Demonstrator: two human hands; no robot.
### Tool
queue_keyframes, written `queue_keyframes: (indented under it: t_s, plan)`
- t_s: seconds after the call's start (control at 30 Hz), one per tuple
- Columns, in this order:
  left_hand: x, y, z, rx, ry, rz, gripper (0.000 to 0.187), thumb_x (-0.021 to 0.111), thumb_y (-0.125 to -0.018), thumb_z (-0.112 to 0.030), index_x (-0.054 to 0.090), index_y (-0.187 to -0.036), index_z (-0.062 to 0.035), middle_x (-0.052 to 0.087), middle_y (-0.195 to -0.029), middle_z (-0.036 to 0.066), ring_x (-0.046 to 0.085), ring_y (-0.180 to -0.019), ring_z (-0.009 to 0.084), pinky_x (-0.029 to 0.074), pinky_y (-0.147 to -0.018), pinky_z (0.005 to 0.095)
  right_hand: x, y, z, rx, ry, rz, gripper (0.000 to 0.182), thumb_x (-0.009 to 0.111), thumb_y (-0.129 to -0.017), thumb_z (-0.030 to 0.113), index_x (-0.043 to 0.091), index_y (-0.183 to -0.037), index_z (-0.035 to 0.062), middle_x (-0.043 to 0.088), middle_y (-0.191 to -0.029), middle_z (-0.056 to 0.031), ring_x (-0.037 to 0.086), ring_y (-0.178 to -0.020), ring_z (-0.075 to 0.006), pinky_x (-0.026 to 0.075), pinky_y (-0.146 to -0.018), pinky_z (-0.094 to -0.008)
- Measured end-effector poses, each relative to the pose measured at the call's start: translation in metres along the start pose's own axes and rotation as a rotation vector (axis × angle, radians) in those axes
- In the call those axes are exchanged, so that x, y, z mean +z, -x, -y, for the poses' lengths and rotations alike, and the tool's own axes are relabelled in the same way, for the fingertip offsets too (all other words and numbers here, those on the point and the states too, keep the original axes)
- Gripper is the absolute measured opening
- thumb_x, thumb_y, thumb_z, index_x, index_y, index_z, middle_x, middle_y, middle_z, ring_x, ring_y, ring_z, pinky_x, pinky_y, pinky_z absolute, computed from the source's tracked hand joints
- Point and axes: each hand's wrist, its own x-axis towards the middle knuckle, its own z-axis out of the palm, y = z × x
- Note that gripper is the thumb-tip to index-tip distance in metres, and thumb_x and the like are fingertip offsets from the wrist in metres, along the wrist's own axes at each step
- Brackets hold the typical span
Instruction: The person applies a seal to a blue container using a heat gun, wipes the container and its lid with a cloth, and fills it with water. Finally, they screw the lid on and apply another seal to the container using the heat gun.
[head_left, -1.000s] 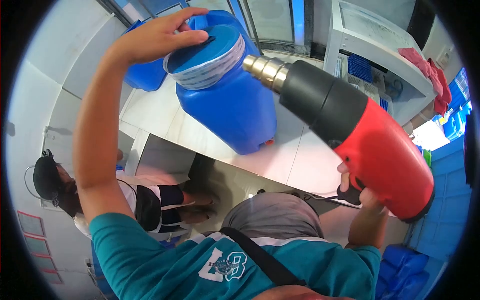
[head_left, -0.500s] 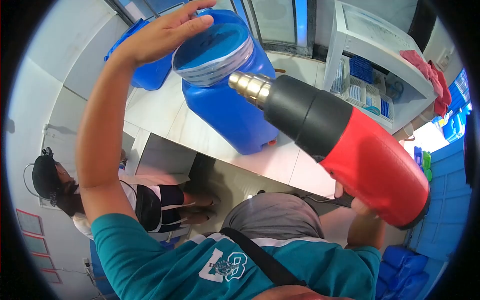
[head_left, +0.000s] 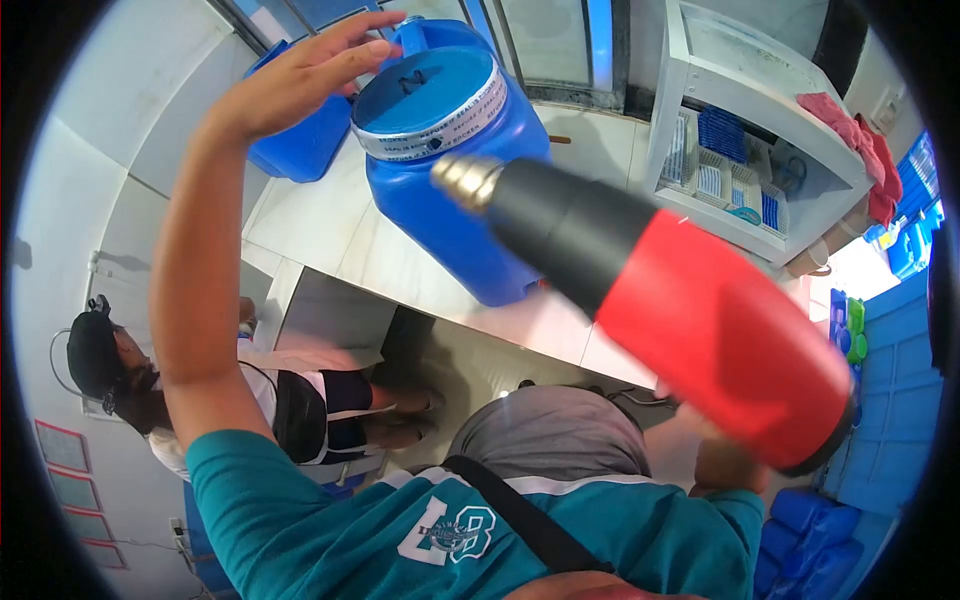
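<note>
A large blue jug (head_left: 450,225) stands on the white tiled counter, with a printed clear seal band (head_left: 435,135) around its blue cap (head_left: 425,90). My left hand (head_left: 300,80) is raised at the jug's upper left, fingers spread near the handle and holding nothing. In my right hand (head_left: 690,425), mostly hidden behind the tool, is a red and black heat gun (head_left: 720,310). The heat gun's metal nozzle points at the right side of the band, a short way from it.
Another blue jug (head_left: 305,140) stands behind at the left. A white drawer cabinet (head_left: 770,110) with small baskets and a red cloth (head_left: 850,140) is at the right. Another person (head_left: 300,410) is beyond my left arm. Blue containers (head_left: 810,540) lie at the lower right.
The heat gun has moved left and slightly down relative to the jug. My left hand has shifted left, off the cap's edge. The band looks tighter and its print is clearer.
</note>
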Motion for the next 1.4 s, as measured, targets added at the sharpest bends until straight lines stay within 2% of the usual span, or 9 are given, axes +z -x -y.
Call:
queue_keyframes:
  t_s: [0.07,0.2,0.6,0.7,0.8,0.97,1.03,1.13,1.4]
  plan:
    - [0.007,-0.008,0.002,0.266,0.083,-0.028,0.056,0.043,-0.106,-0.053,0.042,-0.155,-0.0252,0.059,-0.121,0.006,0.058,-0.101,0.0181,0.051,-0.091,0.0336,-0.047,0.083,0.000,0.012,0.016,0.010,0.085,0.035,-0.101,0.071,0.060,-0.120,-0.0078,0.069,-0.091,-0.0138,0.061,-0.055,-0.0184,0.048,-0.056,-0.0299]
    - [-0.007,0.010,-0.019,0.031,0.025,0.061,0.055,0.042,-0.107,-0.052,0.043,-0.154,-0.0246,0.059,-0.116,0.006,0.059,-0.097,0.0158,0.052,-0.088,0.0313,-0.140,0.229,-0.005,0.032,0.053,0.023,0.085,0.035,-0.100,0.071,0.060,-0.120,-0.0078,0.069,-0.092,-0.0138,0.061,-0.055,-0.0183,0.047,-0.056,-0.0299]
    - [0.010,-0.008,-0.053,-0.118,-0.139,0.057,0.067,0.024,-0.105,-0.068,0.055,-0.148,-0.0262,0.059,-0.107,0.004,0.058,-0.092,0.0141,0.052,-0.087,0.0305,-0.169,0.211,-0.015,0.111,0.162,0.057,0.086,0.036,-0.100,0.072,0.060,-0.121,-0.0079,0.070,-0.093,-0.0140,0.061,-0.056,-0.0181,0.047,-0.056,-0.0298]
    - [0.026,-0.032,-0.068,0.189,-0.043,-0.014,0.079,0.015,-0.103,-0.072,0.047,-0.154,-0.0209,0.060,-0.108,0.005,0.057,-0.100,0.0178,0.049,-0.097,0.0335,-0.178,0.211,-0.022,0.097,0.123,0.066,0.084,0.037,-0.100,0.071,0.060,-0.120,-0.0080,0.070,-0.091,-0.0135,0.062,-0.056,-0.0179,0.047,-0.057,-0.0299]
    - [0.022,-0.038,-0.085,0.287,0.565,0.535,0.088,0.036,-0.097,-0.077,0.039,-0.156,-0.0118,0.061,-0.112,0.006,0.057,-0.111,0.0215,0.043,-0.105,0.0377,-0.203,0.211,-0.026,0.042,0.206,0.116,0.080,0.040,-0.101,0.067,0.063,-0.116,-0.0084,0.069,-0.084,-0.0124,0.062,-0.057,-0.0176,0.047,-0.057,-0.0300]
    - [0.045,0.006,-0.080,0.452,0.096,-0.125,0.103,0.061,-0.084,-0.076,0.035,-0.156,-0.0064,0.062,-0.114,0.007,0.057,-0.113,0.0229,0.042,-0.105,0.0412,-0.223,0.231,-0.040,0.059,0.308,0.005,0.063,0.063,-0.090,0.049,0.062,-0.131,0.0011,0.074,-0.085,-0.0023,0.067,-0.083,-0.0108,0.051,-0.086,-0.0322]
    - [0.053,0.018,-0.062,0.474,-0.159,-0.328,0.108,0.078,-0.072,-0.068,0.040,-0.152,-0.0070,0.063,-0.117,0.009,0.058,-0.116,0.0263,0.042,-0.107,0.0434,-0.212,0.228,-0.033,0.083,0.269,-0.114,0.075,0.041,-0.103,0.060,0.063,-0.116,-0.0102,0.067,-0.072,-0.0115,0.061,-0.057,-0.0177,0.046,-0.056,-0.0298]
    - [0.043,0.041,0.012,0.386,-0.234,-0.451,0.111,0.088,-0.061,-0.064,0.045,-0.147,-0.0080,0.061,-0.126,0.011,0.054,-0.126,0.0290,0.040,-0.109,0.0447,-0.215,0.228,-0.045,0.075,0.098,-0.097,0.073,0.043,-0.102,0.059,0.061,-0.118,-0.0104,0.067,-0.075,-0.0123,0.061,-0.056,-0.0175,0.046,-0.056,-0.0299]
    - [0.052,0.015,-0.060,0.258,-0.189,-0.122,0.076,0.063,-0.094,-0.053,0.040,-0.150,-0.0059,0.045,-0.152,0.017,0.039,-0.144,0.0330,0.030,-0.119,0.0458,-0.195,0.176,-0.046,-0.100,-0.401,0.047,0.071,0.057,-0.099,0.051,0.051,-0.130,-0.0124,0.069,-0.097,-0.0188,0.059,-0.053,-0.0169,0.047,-0.054,-0.0293]
